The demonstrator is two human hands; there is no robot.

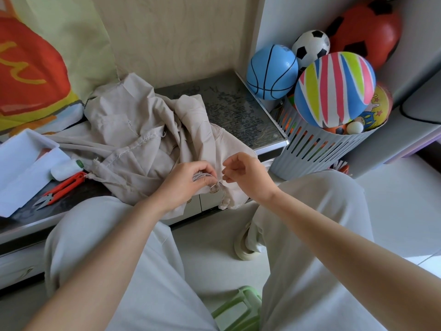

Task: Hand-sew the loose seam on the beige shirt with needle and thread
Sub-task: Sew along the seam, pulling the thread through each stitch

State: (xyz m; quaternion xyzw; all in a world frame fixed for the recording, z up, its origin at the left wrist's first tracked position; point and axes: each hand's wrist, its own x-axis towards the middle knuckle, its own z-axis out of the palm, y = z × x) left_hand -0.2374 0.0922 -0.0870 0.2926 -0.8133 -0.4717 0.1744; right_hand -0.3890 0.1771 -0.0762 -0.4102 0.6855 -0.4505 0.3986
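Beige shirt (133, 130) lies crumpled across the dark counter (238, 111), its near edge hanging over the front toward the person's knees. The left hand (183, 185) grips a bunched fold of that near edge, fingers (204, 179) curled round the cloth with the thumb on top. Just beside it, the right hand (248, 175) has thumb and forefinger pinched together on the end of the needle (216, 184), the other fingers loosely curled. The needle shows as a thin bright sliver between the two hands, against the fold; the thread is too fine to make out.

On the counter to the left, well apart from the hands, sit a white open box (21, 158), a small white bottle with a green cap (68, 168) and red thread snips (62, 187), the snips touching the shirt's edge. Right of the counter stands a grey slotted basket (317, 144) heaped with balls: a striped ball (334, 89) on top, a blue basketball (272, 72) beside it. A green stool (238, 309) shows between the legs
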